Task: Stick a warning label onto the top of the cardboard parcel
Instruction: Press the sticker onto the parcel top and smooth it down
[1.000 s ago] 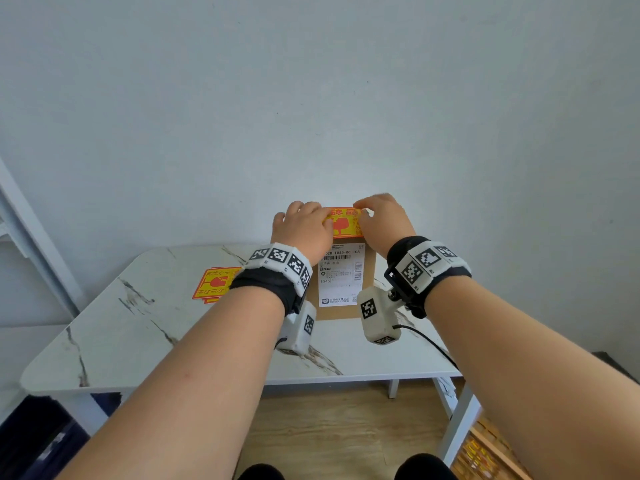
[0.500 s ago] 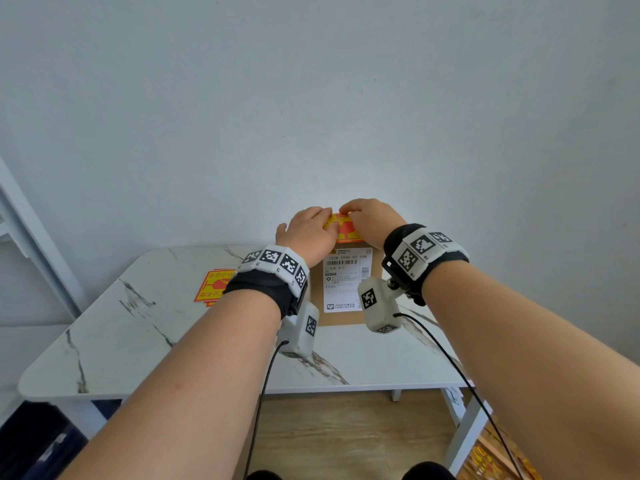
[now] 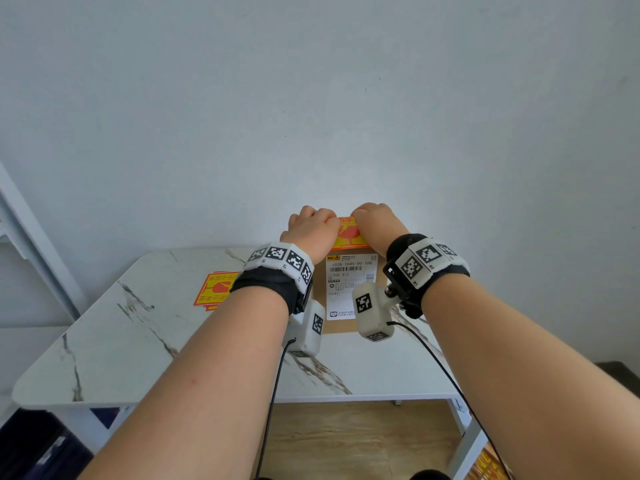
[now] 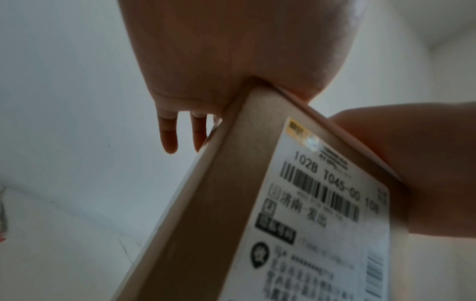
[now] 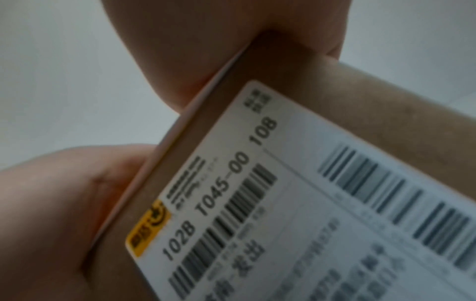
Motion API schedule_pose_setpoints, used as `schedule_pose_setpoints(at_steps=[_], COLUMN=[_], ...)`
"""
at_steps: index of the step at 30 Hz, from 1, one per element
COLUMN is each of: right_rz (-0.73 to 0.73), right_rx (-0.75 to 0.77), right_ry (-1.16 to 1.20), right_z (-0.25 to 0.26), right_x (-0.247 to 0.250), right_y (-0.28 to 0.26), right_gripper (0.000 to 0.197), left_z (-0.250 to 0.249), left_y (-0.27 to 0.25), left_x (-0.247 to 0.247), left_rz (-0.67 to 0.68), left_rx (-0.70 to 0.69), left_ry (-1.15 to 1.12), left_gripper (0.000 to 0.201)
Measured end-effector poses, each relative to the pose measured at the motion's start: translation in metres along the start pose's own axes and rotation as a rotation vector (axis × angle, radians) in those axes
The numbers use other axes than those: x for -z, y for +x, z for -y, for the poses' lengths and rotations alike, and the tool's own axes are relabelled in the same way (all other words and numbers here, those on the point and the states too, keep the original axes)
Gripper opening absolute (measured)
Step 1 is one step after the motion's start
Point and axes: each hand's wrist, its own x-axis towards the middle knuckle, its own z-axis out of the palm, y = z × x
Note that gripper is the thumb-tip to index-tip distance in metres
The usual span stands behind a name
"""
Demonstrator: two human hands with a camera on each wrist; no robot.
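Yellow-and-red warning label (image 3: 348,233), brown cardboard parcel (image 4: 206,224), white black-veined marble table (image 3: 114,341).

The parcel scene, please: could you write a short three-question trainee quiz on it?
1. True or false: the label lies on the parcel's top.
2. Which hand touches the label: A left, B right, C both?
3. What lies on the table left of the parcel?

Key: 1 true; 2 C; 3 spare labels.
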Motion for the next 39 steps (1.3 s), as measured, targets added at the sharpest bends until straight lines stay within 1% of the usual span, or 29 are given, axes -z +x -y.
schedule_pose_setpoints(at_steps=[1, 2, 3, 6, 7, 8, 9, 11, 13, 14, 15, 17, 19, 20, 24, 26, 32, 36, 39], right_rz=[-0.005, 0.005, 0.007, -0.014, -0.003, -0.001, 0.002, 0.016, -0.04, -0.084, -0.133, -0.225, -0.282, -0.29, -0.207, -0.169, -0.137, -0.098, -0.051], right_rx=[-0.047, -0.085, -0.089, -0.174, -0.166, -0.149, -0.135, -0.099, -0.03, 0.021, 0.088, 0.191, 0.233, 0.244, 0.248, 0.256, 0.27, 0.279, 0.284], right_ry=[0.038, 0.075, 0.092, 0.218, 0.24, 0.251, 0.263, 0.292, 0.287, 0.266, 0.254, 0.259, 0.288, 0.302, 0.372, 0.384, 0.401, 0.412, 0.488], right_z=[0.0, 0.001, 0.0, -0.002, -0.003, -0.005, -0.007, -0.01, -0.017, -0.02, -0.022, -0.027, -0.032, -0.034, -0.042, -0.047, -0.052, -0.053, -0.057], right_x=[0.0, 0.001, 0.002, 0.002, 0.001, 0.0, 0.001, 0.004, 0.006, 0.008, 0.008, 0.006, 0.002, -0.001, -0.005, -0.005, -0.005, -0.002, 0.003], right_y=[0.0, 0.0, -0.001, 0.001, 0.001, 0.0, 0.0, -0.008, -0.016, -0.022, -0.028, -0.038, -0.048, -0.051, -0.061, -0.064, -0.061, -0.058, -0.056], right_gripper=[0.019, 0.021, 0.021, 0.034, 0.029, 0.018, 0.012, 0.016, 0.039, 0.044, 0.042, 0.032, 0.026, 0.026, 0.039, 0.046, 0.054, 0.052, 0.048], left_z=[0.0, 0.0, 0.0, 0.0, 0.0, 0.0, 0.0, 0.001, 0.001, 0.001, 0.002, 0.006, 0.013, 0.016, 0.021, 0.022, 0.026, 0.028, 0.029], left_y=[0.001, 0.002, 0.003, 0.002, 0.001, -0.001, -0.004, -0.008, -0.012, -0.013, -0.015, -0.021, -0.028, -0.032, -0.038, -0.037, -0.037, -0.035, -0.035], left_x=[0.0, 0.0, 0.001, 0.0, 0.0, -0.002, -0.003, -0.004, -0.006, -0.007, -0.009, -0.012, -0.016, -0.017, -0.018, -0.018, -0.016, -0.015, -0.017], left_rz=[0.005, 0.014, 0.024, 0.029, 0.017, -0.008, -0.055, -0.213, -0.361, -0.4, -0.415, -0.391, -0.34, -0.307, -0.16, -0.115, -0.076, -0.074, -0.091], left_rx=[0.01, 0.023, 0.034, 0.052, 0.048, 0.036, 0.013, -0.066, -0.142, -0.158, -0.165, -0.175, -0.211, -0.225, -0.195, -0.183, -0.2, -0.217, -0.217], left_ry=[-0.009, -0.023, -0.035, -0.019, 0.01, 0.057, 0.114, 0.195, 0.156, 0.119, 0.083, 0.024, 0.002, 0.004, 0.005, -0.007, 0.017, 0.043, 0.044], left_gripper=[0.043, 0.043, 0.044, 0.045, 0.046, 0.047, 0.049, 0.049, 0.042, 0.039, 0.037, 0.037, 0.039, 0.042, 0.053, 0.058, 0.063, 0.067, 0.068])
